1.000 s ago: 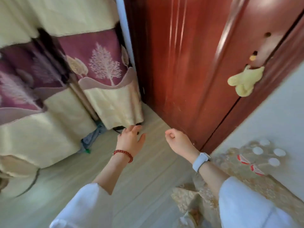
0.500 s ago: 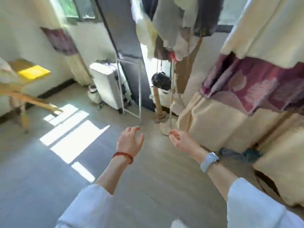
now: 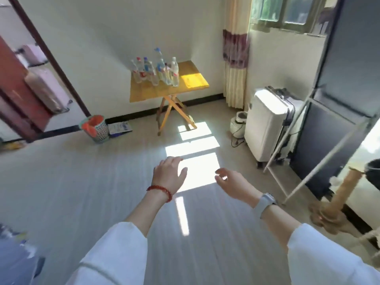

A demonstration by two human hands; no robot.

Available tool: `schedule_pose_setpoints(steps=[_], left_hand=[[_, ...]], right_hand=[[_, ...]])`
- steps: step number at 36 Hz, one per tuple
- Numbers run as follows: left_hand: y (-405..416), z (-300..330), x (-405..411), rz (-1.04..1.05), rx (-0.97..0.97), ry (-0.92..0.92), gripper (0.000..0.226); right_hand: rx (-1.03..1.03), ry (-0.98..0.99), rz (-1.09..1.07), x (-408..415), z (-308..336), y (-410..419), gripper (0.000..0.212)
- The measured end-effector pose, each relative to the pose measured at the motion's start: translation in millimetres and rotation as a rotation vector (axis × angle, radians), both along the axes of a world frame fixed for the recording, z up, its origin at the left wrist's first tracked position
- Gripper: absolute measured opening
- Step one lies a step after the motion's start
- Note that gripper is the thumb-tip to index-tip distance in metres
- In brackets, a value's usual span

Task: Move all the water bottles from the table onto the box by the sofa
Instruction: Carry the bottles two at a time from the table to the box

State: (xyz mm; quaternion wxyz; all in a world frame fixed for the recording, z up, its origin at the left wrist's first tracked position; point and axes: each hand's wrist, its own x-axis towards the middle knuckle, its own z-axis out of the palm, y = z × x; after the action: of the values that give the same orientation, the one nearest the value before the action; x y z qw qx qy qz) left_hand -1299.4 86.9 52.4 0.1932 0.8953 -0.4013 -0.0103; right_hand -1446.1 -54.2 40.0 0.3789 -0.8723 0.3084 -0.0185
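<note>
Several clear water bottles with red, blue and white caps stand clustered on a small yellow folding table against the far wall. My left hand, with a red bead bracelet, is held out over the floor, fingers apart and empty. To its right my right hand, with a grey watch on the wrist, is also empty with loosely curled fingers. Both hands are far short of the table. The box and the sofa are out of view.
A white suitcase and a metal rack stand at the right. A mesh waste bin sits by the open doorway at the left. A wooden stand is at the right edge. Bare floor with sun patches lies between me and the table.
The view has swung left from the red door and curtains, past the rack, to the room with the table and bottles. Both hands stay raised and empty.
</note>
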Motion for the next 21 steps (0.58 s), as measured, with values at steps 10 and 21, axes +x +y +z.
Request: schedule_pose_setpoints(steps=[10, 21], left_hand=[[-22.7, 13.4, 172.1, 0.275, -0.093, 0.056, 0.036], [-49.2, 0.6, 428.3, 0.364, -0.174, 0.085, 0.036]], right_hand=[[-0.018, -0.209, 0.178, 212.5, 12.1, -48.9, 0.028], [-0.012, -0.162, 0.261, 475.7, 6.6, -88.8, 0.032]])
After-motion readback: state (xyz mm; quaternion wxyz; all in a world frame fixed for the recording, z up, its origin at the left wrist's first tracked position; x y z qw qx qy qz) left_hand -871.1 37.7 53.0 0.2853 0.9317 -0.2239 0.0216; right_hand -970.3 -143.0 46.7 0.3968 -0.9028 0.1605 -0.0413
